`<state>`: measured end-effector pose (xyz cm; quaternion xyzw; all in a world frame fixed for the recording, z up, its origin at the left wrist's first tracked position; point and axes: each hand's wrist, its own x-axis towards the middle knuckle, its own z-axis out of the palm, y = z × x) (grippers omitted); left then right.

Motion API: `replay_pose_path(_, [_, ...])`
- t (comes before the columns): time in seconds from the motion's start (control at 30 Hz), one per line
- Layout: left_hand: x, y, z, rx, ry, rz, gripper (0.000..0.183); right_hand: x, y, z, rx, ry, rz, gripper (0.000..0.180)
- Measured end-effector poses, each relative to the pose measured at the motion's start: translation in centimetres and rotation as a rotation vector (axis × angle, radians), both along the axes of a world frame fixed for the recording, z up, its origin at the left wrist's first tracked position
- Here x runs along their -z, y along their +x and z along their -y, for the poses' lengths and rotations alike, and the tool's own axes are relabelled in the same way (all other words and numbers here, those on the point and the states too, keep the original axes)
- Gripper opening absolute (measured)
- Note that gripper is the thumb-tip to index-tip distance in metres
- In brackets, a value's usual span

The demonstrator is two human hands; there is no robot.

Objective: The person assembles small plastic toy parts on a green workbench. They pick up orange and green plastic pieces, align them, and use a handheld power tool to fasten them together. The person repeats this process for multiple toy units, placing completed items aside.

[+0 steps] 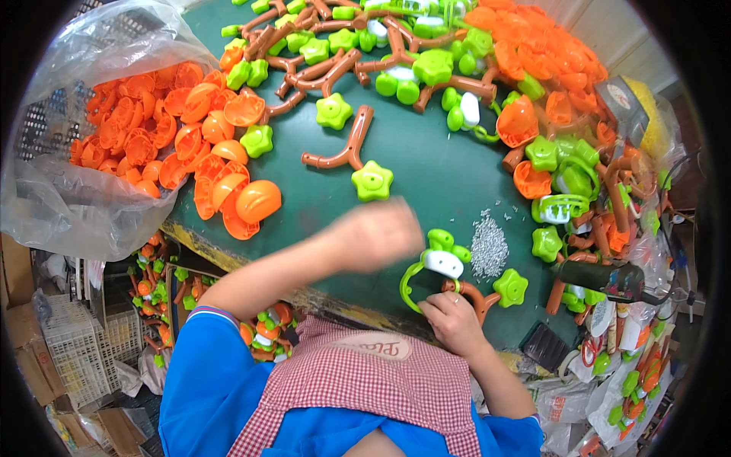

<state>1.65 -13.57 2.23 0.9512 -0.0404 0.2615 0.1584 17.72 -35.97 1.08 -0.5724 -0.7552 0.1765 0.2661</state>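
My left hand (pixel 380 234) is blurred above the green tabletop; its fingers look curled, and whether it holds anything cannot be told. My right hand (pixel 454 320), near the table's front edge, grips a toy part made of a brown plastic branch (pixel 472 294) and a light-green plastic ring (pixel 406 285). A white piece with two dark holes (pixel 444 264) and green lobes joins the ring. One end of the branch carries a green star-shaped piece (pixel 510 287). A pile of small metal screws (pixel 488 248) lies just beyond. Beyond my left hand is a brown forked branch (pixel 351 145) with a green star (pixel 372 181).
Orange shells (pixel 137 125) spill from a clear plastic bag (pixel 114 228) at left. Branches and green pieces (pixel 320 51) crowd the back; more orange shells (pixel 542 40) are heaped back right. A dark cylindrical power tool (pixel 602 280) with a cord and a black tray (pixel 545 345) lie right.
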Motion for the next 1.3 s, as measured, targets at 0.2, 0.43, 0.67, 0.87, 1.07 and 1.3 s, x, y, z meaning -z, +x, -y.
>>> replay_pose_path(0.2, [-0.8, -1.0, -12.4, -0.363, 0.383, -0.709, 0.042, 0.8, 0.1, 0.0, -0.04, -0.05, 0.063, 0.02])
replay_pose_path(0.43, [-0.9, -0.2, -5.9, -0.751, -0.205, -0.571, 0.029, 0.8, 0.2, 0.1, -0.016, -0.059, 0.071, 0.021])
replay_pose_path(0.67, [0.5, -2.9, 2.2, -0.968, -0.277, -0.465, 0.048, 0.9, -0.1, -0.4, -0.044, -0.053, 0.095, 0.017])
replay_pose_path(0.87, [3.7, -1.2, 1.5, -0.553, 0.063, -0.324, 0.037, 1.3, -1.1, -0.8, 0.023, -0.045, 0.121, 0.015])
replay_pose_path(1.07, [1.6, -5.2, 3.0, -0.532, -0.088, -0.297, 0.029, 0.6, -0.9, -0.8, 0.03, -0.043, 0.01, 0.017])
replay_pose_path(1.3, [2.2, -4.9, 4.6, -0.451, -0.049, -0.265, 0.023, 0.3, -0.7, -1.5, -0.05, -0.065, -0.057, 0.016])
